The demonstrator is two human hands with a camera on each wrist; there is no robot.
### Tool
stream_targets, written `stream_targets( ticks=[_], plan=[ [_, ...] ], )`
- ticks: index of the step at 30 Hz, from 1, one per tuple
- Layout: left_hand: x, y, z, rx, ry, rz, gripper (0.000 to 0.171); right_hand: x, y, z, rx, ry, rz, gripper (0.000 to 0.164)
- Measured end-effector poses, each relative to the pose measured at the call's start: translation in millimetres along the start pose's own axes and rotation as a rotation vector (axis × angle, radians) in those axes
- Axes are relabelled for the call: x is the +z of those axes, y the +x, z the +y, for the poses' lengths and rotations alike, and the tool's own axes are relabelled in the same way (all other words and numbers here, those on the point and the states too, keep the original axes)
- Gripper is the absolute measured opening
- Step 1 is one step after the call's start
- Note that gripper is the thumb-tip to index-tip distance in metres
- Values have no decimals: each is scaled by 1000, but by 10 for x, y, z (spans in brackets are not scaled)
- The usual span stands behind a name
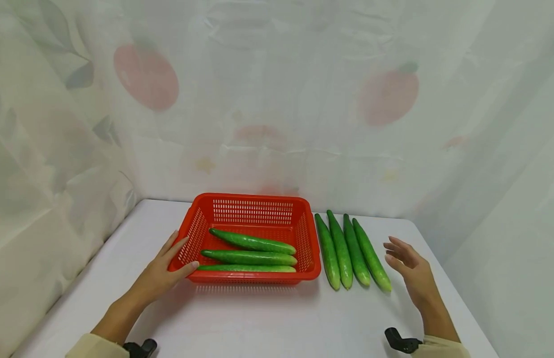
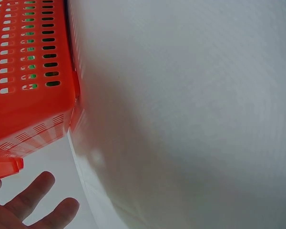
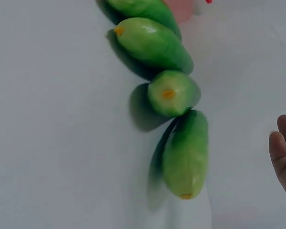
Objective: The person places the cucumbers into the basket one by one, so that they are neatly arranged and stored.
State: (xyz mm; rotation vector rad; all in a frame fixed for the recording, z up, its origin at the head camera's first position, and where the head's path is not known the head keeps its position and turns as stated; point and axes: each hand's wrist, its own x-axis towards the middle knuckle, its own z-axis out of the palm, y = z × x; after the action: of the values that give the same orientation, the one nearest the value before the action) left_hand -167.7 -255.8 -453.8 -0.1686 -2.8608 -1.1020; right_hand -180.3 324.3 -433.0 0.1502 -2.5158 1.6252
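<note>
Cucumbers (image 1: pixel 355 248), four pointing away, obscured cucumber (image 1: pixel 247 268) seemingly crosswise

L hand (image 1: pixel 160 273) w/ fingers spread, thumb out; R hand (image 1: pixel 412 274) w/ fingers loosely bent.

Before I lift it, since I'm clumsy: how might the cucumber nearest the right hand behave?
That cucumber should stay stiff, judging by its thick, nearly straight body; its rounded sides suggest it may roll, and its smooth-looking skin could be slippery.
</note>
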Motion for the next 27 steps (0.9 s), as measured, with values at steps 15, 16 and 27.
stream_targets(
  ticks=[15,16,27],
  plan=[
    [-11,0,18,-9,1,-5,82,38,-9,399,79,49,30,58],
    [-11,0,18,-9,1,-5,82,38,-9,423,85,55,25,58],
    [-7,-1,14,-8,2,-5,82,37,-13,681,146,106,-34,63]
  ],
)
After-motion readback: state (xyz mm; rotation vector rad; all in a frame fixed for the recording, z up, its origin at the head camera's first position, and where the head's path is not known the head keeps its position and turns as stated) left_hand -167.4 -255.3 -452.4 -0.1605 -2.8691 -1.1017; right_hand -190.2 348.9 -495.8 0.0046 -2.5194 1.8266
